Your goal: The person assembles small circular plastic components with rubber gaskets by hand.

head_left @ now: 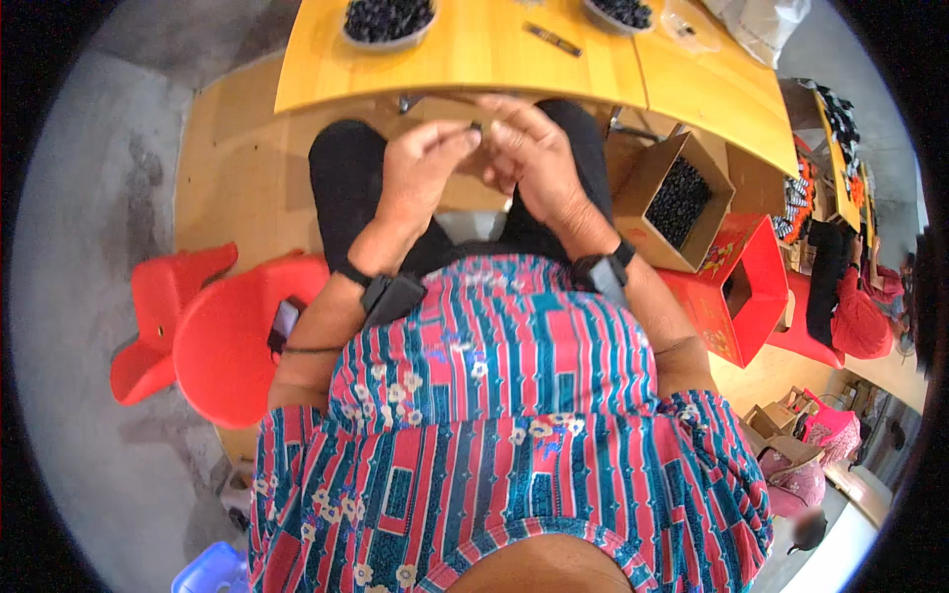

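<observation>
Over my lap, just off the table's near edge, both of my hands are raised close together. My left hand [420, 168] pinches a small black piece [476, 127] between thumb and forefinger. Facing it, my right hand [539, 163] has its thumb and forefinger drawn together beside that piece; whatever is between them is too small to make out. Beyond the hands, a bowl [388, 43] heaped with small black pieces stands on the yellow table [455, 64].
A second bowl [621, 25], a dark narrow strip [554, 40] and a plastic bag [766, 25] lie on the table. At my right stand a cardboard box [643, 183] of black pieces and a red box [727, 326]. Red chairs [222, 341] are at my left. Other people sit far right.
</observation>
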A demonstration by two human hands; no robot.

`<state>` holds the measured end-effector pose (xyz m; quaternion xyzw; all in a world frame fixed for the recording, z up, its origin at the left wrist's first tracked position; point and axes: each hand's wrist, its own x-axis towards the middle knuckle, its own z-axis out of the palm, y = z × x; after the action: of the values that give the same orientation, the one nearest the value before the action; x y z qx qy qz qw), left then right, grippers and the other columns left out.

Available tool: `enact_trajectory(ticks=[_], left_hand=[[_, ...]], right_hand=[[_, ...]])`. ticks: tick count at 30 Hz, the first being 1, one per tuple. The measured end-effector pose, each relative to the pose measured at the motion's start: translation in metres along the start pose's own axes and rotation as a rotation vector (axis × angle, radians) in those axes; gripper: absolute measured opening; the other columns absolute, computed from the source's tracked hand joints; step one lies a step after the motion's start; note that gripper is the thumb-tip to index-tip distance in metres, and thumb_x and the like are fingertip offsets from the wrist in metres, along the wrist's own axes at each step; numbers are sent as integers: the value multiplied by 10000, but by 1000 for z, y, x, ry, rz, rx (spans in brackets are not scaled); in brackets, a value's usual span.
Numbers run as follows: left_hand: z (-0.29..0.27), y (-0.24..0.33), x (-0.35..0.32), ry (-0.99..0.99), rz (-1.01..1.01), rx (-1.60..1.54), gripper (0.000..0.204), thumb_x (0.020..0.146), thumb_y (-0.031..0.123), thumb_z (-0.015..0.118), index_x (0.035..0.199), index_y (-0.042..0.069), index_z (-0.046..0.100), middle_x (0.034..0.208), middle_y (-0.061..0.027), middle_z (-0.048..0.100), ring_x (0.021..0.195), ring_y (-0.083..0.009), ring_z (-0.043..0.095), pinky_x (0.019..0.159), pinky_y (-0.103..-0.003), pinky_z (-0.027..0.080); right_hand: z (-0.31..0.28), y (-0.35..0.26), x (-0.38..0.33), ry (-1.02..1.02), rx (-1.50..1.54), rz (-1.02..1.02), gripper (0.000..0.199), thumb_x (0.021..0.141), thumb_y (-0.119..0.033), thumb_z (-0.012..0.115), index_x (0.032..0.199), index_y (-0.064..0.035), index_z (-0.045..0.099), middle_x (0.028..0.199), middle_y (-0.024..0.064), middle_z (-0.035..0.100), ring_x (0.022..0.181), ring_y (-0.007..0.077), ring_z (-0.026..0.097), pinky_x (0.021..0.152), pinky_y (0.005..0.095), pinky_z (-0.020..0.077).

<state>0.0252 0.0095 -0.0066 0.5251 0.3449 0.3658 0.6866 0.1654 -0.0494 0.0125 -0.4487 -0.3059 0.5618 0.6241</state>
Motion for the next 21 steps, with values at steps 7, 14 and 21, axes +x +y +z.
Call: enact_trajectory(ticks=[7, 14, 21], left_hand=[[-14, 6, -29, -79, -178, -246, 234, 851, 170, 610, 995, -14, 605, 874, -45, 621, 767, -120, 596, 733, -254, 482], [-9, 21, -31, -195, -223, -345, 319, 897, 227, 547, 1119, -2, 547, 988, -74, 594, 859, -167, 590, 799, -312, 480], [-34, 14, -36, -104, -363, -187, 324, 901, 177, 535, 1186, 27, 509, 1069, -54, 571, 938, -124, 551, 772, -249, 464]], right_hand=[[10, 11, -14, -190, -62, 63, 185, 843, -138, 604, 996, -35, 616, 835, 4, 626, 702, 72, 576, 560, 201, 473], [8, 5, -8, -128, 100, 74, 151, 858, -107, 577, 970, -8, 594, 682, 12, 581, 526, 60, 515, 487, 190, 439], [-54, -52, 71, 452, -15, -126, 184, 854, -177, 579, 914, -3, 583, 709, 67, 585, 504, 126, 537, 486, 266, 470]])
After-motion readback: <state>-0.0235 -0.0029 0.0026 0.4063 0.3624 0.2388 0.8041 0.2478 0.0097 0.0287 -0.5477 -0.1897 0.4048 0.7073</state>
